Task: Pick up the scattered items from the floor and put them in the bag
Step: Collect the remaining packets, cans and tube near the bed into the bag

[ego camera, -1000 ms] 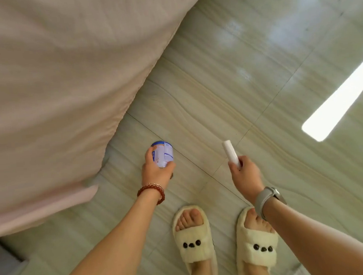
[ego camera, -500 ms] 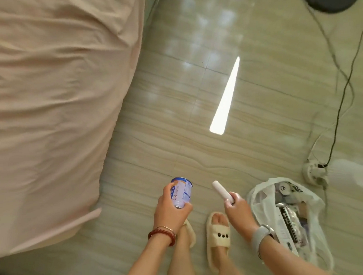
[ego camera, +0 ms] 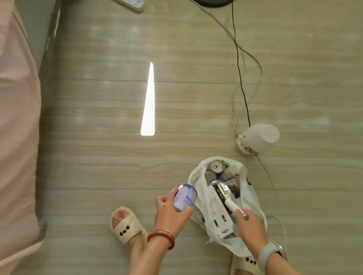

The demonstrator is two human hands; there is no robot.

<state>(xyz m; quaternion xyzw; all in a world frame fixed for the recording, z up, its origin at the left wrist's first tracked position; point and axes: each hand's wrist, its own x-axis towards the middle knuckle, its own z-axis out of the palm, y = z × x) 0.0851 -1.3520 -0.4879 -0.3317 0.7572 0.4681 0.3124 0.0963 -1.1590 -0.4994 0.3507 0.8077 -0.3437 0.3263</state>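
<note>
Can point(ego camera: 185, 197) in left hand point(ego camera: 171, 216)

Left hand point(ego camera: 171, 216) grips a can point(ego camera: 184, 196) beside the bag point(ego camera: 205, 202); right hand point(ego camera: 251, 225) holds a white tube point(ego camera: 231, 205) over it

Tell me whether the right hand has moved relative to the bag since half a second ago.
Yes. The right hand with its white tube has shifted from beside the plastic bag to over its opening.
</note>
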